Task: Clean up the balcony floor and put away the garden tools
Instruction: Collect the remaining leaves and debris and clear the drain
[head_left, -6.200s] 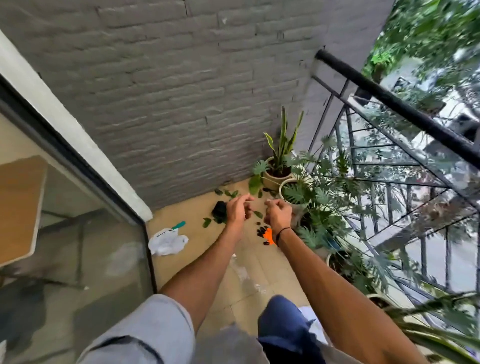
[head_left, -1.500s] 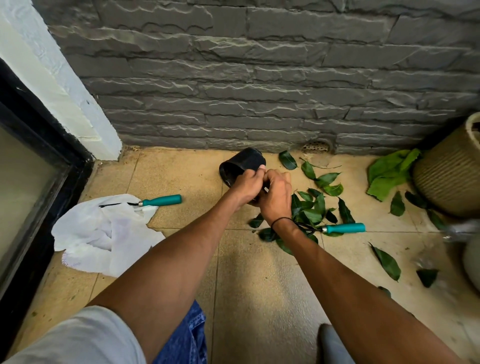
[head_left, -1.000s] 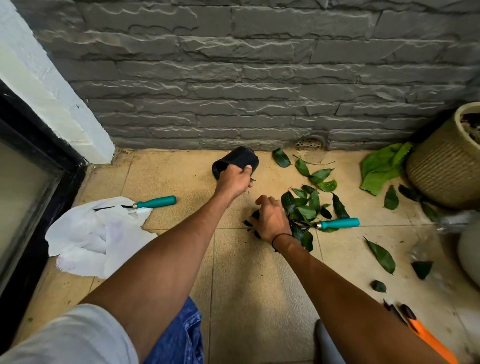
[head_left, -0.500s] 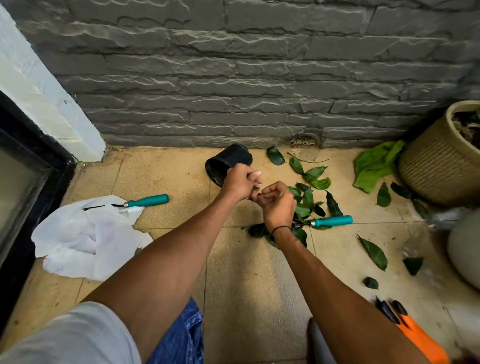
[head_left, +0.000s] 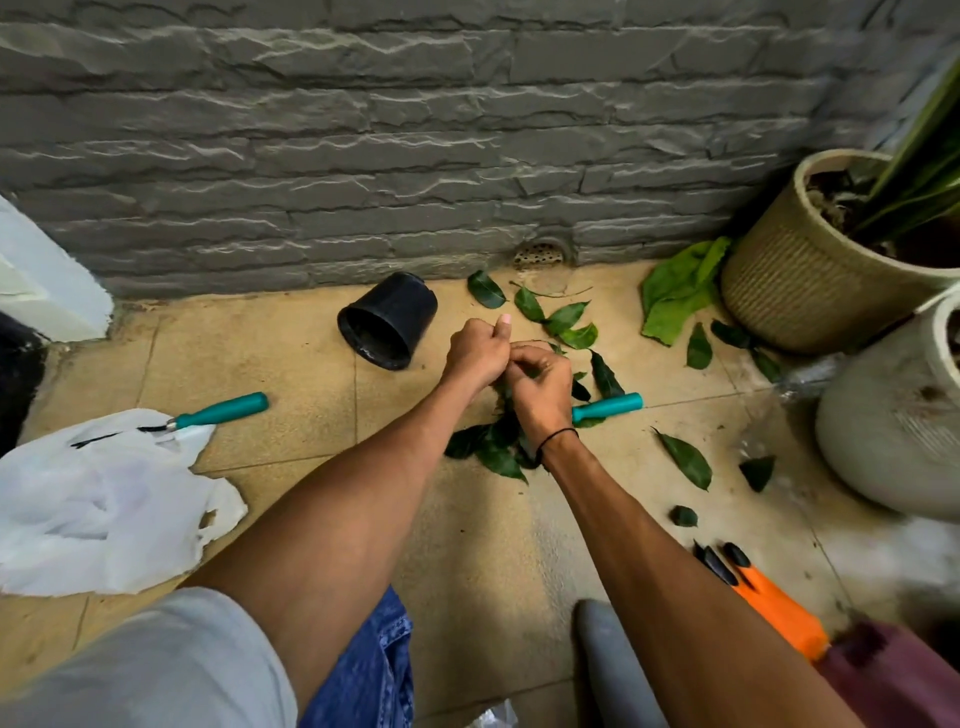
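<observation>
Leaves lie scattered on the tiled floor under your hands. Your left hand and right hand meet above the pile, fingers curled, pinching leaves between them. One teal-handled tool lies just beside your right wrist; another rests on the white bag. The black pot lies tipped near the wall.

both hands gathering leaves, black pot tipped nearby

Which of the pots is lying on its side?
The small black pot by the wall, its mouth facing the camera. The woven tan pot and the pale pot at right stand upright.
</observation>
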